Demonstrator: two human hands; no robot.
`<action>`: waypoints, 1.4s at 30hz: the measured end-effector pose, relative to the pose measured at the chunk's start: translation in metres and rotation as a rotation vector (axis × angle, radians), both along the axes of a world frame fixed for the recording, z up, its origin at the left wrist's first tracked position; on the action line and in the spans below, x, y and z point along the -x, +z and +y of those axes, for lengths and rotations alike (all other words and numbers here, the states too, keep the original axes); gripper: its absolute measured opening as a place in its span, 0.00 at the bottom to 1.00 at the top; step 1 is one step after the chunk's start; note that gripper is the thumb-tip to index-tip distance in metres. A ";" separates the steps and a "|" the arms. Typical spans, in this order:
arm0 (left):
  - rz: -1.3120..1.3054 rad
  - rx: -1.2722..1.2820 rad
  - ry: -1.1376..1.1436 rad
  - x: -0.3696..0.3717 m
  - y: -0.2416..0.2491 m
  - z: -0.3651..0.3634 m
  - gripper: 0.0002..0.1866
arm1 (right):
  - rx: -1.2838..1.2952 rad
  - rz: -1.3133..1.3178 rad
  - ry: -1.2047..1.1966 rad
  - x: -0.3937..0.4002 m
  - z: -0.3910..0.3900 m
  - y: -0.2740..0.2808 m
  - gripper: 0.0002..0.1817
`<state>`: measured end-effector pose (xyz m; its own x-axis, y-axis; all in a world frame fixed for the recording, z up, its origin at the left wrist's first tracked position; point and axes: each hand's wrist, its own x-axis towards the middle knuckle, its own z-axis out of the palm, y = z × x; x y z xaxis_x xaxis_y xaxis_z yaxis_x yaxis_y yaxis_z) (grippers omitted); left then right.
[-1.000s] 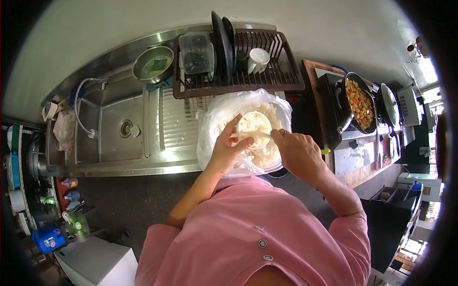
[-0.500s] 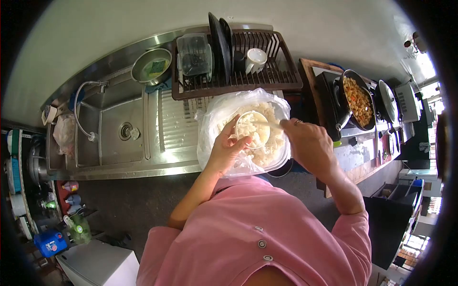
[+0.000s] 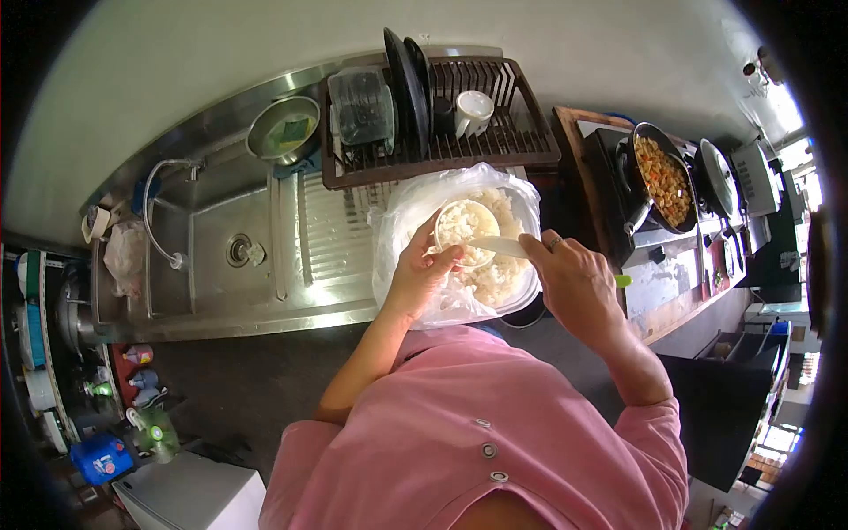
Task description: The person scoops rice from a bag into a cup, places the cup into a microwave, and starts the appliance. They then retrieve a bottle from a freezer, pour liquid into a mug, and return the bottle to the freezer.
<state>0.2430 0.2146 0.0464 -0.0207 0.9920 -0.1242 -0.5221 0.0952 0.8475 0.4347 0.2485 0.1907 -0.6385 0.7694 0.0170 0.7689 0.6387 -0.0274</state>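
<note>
My left hand [image 3: 417,276] is closed round a small white bowl [image 3: 439,231] partly filled with cooked rice. In my right hand [image 3: 574,281] is a white rice paddle [image 3: 499,246], its flat blade lying across the bowl's near right rim. A bright green tip [image 3: 624,281], apparently the paddle's handle end, shows beyond the right hand. Below the bowl, a larger clear container [image 3: 533,281] lined with a translucent plastic bag [image 3: 393,231] holds more rice [image 3: 497,284].
A brown dish rack [image 3: 521,106] with black plates and a white mug [image 3: 474,109] stands behind the container. On the left is a steel sink [image 3: 221,291] with a metal bowl [image 3: 265,132]. To the right, a pan of diced food [image 3: 662,181] sits on a stove.
The paddle has come down and nearer to me, from over the bowl's middle to its near right rim. My right hand has lowered slightly; the left still holds the bowl.
</note>
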 end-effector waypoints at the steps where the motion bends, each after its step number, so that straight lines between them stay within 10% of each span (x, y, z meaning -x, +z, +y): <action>1: -0.007 0.011 -0.017 0.000 0.000 -0.001 0.37 | -0.028 0.033 -0.002 0.000 -0.002 -0.005 0.14; 9: -0.068 0.055 -0.054 0.022 -0.008 0.005 0.29 | 0.026 0.081 -0.165 0.000 0.018 0.006 0.11; 17: 0.038 0.034 -0.047 0.056 0.000 0.009 0.22 | 0.199 0.145 -0.360 0.021 0.029 -0.150 0.21; 22: -0.071 0.074 -0.184 0.063 0.006 0.009 0.25 | 0.055 0.226 -0.406 0.044 0.014 -0.144 0.24; 25: -0.058 0.088 -0.201 0.060 0.009 0.012 0.29 | 0.019 0.599 -0.374 0.049 0.003 -0.119 0.24; 29: 0.098 -0.011 -0.180 0.031 0.023 0.008 0.31 | 0.923 1.415 -0.467 0.058 -0.014 -0.093 0.29; 42: 0.601 -0.308 -0.109 -0.001 0.028 0.027 0.15 | 1.069 1.653 -0.451 0.000 -0.036 -0.133 0.32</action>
<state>0.2442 0.2411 0.0739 0.1041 0.9807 0.1655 0.0464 -0.1710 0.9842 0.4346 0.2125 0.0578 -0.2869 0.9342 -0.2120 -0.3180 -0.3016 -0.8988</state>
